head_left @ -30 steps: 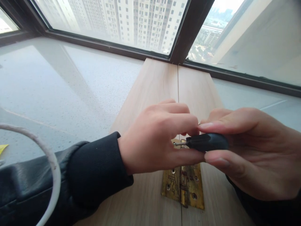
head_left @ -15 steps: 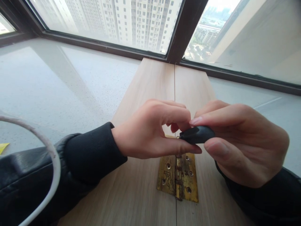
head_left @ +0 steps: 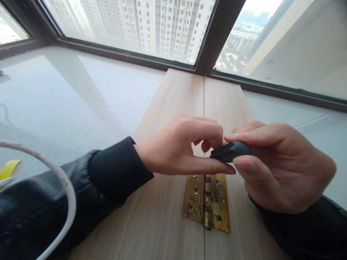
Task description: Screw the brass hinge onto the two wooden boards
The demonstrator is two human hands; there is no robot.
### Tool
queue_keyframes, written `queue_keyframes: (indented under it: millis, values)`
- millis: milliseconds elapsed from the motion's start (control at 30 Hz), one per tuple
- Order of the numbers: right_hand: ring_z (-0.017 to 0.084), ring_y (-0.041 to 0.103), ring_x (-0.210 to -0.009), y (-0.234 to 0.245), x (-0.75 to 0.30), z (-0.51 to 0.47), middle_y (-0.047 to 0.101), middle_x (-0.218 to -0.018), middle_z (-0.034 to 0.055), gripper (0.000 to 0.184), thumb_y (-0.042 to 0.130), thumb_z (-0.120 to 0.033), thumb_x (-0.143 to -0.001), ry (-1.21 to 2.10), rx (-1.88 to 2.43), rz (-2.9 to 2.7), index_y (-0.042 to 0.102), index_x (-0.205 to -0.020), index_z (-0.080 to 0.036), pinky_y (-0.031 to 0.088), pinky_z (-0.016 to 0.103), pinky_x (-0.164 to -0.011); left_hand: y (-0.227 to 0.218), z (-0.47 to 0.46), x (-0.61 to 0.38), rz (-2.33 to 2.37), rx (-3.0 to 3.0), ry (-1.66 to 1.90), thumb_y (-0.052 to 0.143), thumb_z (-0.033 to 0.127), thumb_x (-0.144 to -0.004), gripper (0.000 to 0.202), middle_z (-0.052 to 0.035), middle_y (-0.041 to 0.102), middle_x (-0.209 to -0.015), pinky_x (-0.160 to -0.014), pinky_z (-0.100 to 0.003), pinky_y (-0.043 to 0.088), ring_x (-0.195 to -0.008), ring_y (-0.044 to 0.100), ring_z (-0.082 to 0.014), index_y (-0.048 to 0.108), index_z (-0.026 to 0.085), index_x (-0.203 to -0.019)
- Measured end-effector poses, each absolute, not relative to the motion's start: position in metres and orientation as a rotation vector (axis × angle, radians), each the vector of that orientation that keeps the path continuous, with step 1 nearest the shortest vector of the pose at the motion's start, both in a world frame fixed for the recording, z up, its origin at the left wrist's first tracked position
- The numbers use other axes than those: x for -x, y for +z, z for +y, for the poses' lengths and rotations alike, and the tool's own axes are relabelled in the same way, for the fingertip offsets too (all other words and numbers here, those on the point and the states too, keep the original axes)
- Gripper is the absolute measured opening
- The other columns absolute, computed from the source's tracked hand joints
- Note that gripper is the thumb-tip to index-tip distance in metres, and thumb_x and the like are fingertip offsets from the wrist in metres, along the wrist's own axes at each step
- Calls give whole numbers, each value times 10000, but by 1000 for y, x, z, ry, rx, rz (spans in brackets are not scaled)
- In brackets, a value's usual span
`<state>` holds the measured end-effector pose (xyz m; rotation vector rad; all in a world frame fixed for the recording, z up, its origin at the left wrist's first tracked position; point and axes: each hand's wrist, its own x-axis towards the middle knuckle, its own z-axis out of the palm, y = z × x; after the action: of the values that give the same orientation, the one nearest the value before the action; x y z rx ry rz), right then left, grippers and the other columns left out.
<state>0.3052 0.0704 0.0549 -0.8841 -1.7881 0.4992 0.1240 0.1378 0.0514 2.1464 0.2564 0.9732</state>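
My right hand [head_left: 282, 166] is closed round a short black screwdriver handle [head_left: 231, 150], thumb on top and fingers beneath. My left hand [head_left: 179, 148] pinches at the handle's front end, fingers curled over whatever sits there; the tip is hidden behind them. Both hands hover just above a worn brass hinge [head_left: 207, 202] that lies flat across the seam between two light wooden boards [head_left: 168, 108]. The hinge's upper part is covered by my hands.
The boards rest on a pale speckled sill [head_left: 67, 101] below a dark-framed window [head_left: 217, 36]. A white cable [head_left: 65, 191] loops over my left sleeve, and a yellow scrap [head_left: 9, 168] lies at the far left.
Both hands have risen slightly and shifted, and more of the hinge shows. The metal shaft seen a second ago is now hidden behind my left fingers.
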Motion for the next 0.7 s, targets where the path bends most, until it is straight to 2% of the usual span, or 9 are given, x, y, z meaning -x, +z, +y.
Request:
queue_keyframes:
  millis: [167,300,400,467,600,633,700]
  values:
    - [187,590,-672,58,-305,78,677,-833,29,139,753,-272,-848,529,862,-1830,715,-981,-254,488,353,-561,47,136,-123,247,-2149,1063,810,205,-751,306,31,559,-661,-565,-197,432,-611,509,-66,524,163,-653]
    - [162,551,-619,59,-301,78,630,-744,2,119,750,-246,-829,540,859,-1818,640,-874,-236,455,323,-526,47,141,-121,215,-2124,984,764,185,-782,251,5,593,-679,-548,-218,452,-629,546,-92,541,171,-666]
    - [153,528,-571,59,-295,71,605,-693,-3,148,732,-297,-835,460,987,-1813,596,-821,-240,413,308,-488,49,145,-119,161,-2104,850,744,219,-797,200,0,609,-690,-544,-241,467,-639,561,-114,577,184,-694]
    - [135,482,-509,60,-292,63,577,-643,-1,213,717,-376,-840,378,1120,-1816,579,-760,-235,358,296,-442,52,148,-117,144,-2081,761,742,235,-803,155,-16,643,-728,-581,-256,493,-665,578,-129,618,183,-726]
    - [100,316,-416,60,-289,52,480,-537,10,506,646,-542,-866,158,1341,-1842,427,-540,-222,208,304,-382,59,151,-116,129,-2031,588,769,210,-796,96,-33,700,-772,-641,-247,521,-698,610,-131,689,164,-770]
    - [104,338,-424,60,-291,52,495,-548,15,518,648,-554,-869,171,1324,-1863,431,-537,-221,222,304,-385,61,151,-116,131,-2023,566,777,200,-792,90,-31,708,-771,-651,-244,525,-703,620,-131,698,165,-766]
    - [127,468,-491,61,-294,54,573,-624,21,400,705,-514,-857,303,1161,-1904,547,-638,-219,331,294,-418,63,150,-117,143,-2018,564,799,217,-779,113,-28,711,-754,-653,-247,531,-704,635,-138,704,170,-740]
